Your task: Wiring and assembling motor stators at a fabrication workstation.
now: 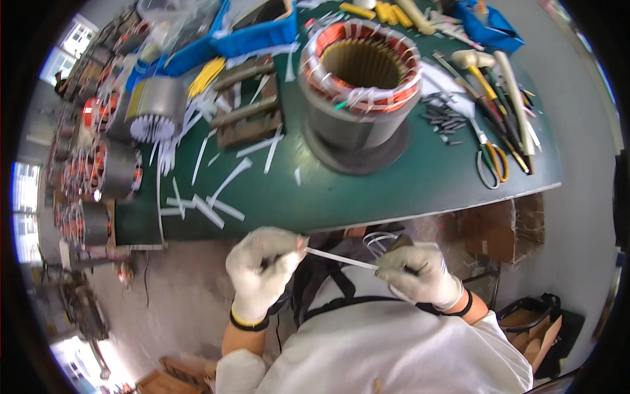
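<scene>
My left hand (pixel 266 266), in a whitish knit glove, pinches one end of a narrow white cord (pixel 341 259). My right hand (pixel 417 270), gloved too, grips the same cord farther along, and the stretch between them is nearly straight. Loose white loops of cord show just behind my right hand. Both hands are held in front of my body, off the near edge of the table. Beyond them on the table stands a motor stator (pixel 357 98), upright on a round base, its orange copper windings laced with white cord and a bit of green at the front.
White paper strips (pixel 209 211) are scattered across the green table (pixel 262 197). A wooden frame (pixel 246 102) and another stator (pixel 154 108) lie left. Scissors (pixel 492 164), a mallet (pixel 472 60) and dark small pieces (pixel 443 117) lie right. Blue bins (pixel 256 36) stand behind.
</scene>
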A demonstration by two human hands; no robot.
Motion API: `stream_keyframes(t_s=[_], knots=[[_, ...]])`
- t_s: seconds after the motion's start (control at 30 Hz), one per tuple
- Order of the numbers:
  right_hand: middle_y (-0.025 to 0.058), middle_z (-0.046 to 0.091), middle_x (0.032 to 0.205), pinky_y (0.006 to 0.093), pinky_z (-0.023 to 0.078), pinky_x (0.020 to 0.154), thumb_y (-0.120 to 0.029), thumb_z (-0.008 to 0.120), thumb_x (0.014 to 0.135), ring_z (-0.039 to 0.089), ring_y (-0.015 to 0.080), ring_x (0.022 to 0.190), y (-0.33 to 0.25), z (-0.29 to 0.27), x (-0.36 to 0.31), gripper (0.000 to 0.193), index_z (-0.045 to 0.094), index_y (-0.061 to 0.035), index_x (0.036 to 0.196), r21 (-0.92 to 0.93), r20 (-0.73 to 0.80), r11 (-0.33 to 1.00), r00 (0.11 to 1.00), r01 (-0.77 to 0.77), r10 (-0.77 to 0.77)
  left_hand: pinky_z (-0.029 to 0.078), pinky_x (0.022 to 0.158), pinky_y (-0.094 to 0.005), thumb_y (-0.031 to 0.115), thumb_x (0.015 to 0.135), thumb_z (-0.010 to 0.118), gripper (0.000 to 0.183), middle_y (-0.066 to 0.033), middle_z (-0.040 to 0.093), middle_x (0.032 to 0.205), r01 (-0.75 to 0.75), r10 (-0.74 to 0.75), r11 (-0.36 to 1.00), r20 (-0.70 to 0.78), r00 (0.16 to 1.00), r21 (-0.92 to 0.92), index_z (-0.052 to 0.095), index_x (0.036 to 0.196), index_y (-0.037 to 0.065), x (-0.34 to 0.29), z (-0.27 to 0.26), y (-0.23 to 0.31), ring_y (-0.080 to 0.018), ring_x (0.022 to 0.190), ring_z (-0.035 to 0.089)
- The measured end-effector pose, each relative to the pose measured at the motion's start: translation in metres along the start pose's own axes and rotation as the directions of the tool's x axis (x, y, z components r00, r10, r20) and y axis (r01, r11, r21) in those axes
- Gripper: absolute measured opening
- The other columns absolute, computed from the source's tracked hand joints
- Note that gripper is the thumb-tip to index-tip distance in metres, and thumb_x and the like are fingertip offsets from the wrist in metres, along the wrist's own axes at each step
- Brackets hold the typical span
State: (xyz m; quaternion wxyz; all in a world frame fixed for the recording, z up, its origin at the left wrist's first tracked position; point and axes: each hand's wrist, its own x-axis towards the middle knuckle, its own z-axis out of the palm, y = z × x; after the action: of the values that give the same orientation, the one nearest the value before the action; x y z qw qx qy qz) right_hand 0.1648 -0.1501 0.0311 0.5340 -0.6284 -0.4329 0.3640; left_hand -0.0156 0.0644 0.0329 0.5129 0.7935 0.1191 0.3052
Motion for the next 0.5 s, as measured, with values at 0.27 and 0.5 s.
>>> stream_keyframes(t_s=[0.27,0.5], knots=[[0.0104,0.068,0.076,0.0318,0.052,0.063,-0.005,0.068,0.085,0.066,0.0203,0.068,-0.028,-0.03,0.01,0.01,0.071,0.0001,0.093,-0.199,-0.192,0.973,0.969,0.117,-0.155,0.049,0.069,-0.0372,0.003,0.078,0.071,0.01,-0.007,0.064,0.074,0.073,-0.098,0.969,0.096,0.991,0.237,0.062,0.077,0.007,0.006,0.02,0.026,-0.0239,0.074,0.063],[0.0135,0.069,0.091,0.0362,0.053,0.076,-0.02,0.065,0.085,0.067,0.0262,0.084,0.017,-0.063,0.034,0.022,0.07,-0.0011,0.096,-0.271,0.004,0.962,1.0,0.03,-0.03,0.044,0.064,-0.027,0.002,0.084,0.066,0.006,-0.0097,0.062,0.082,0.689,-0.235,0.352,0.653,0.72,-0.634,0.062,0.087,-0.001,0.017,0.042,0.03,-0.0183,0.073,0.058]])
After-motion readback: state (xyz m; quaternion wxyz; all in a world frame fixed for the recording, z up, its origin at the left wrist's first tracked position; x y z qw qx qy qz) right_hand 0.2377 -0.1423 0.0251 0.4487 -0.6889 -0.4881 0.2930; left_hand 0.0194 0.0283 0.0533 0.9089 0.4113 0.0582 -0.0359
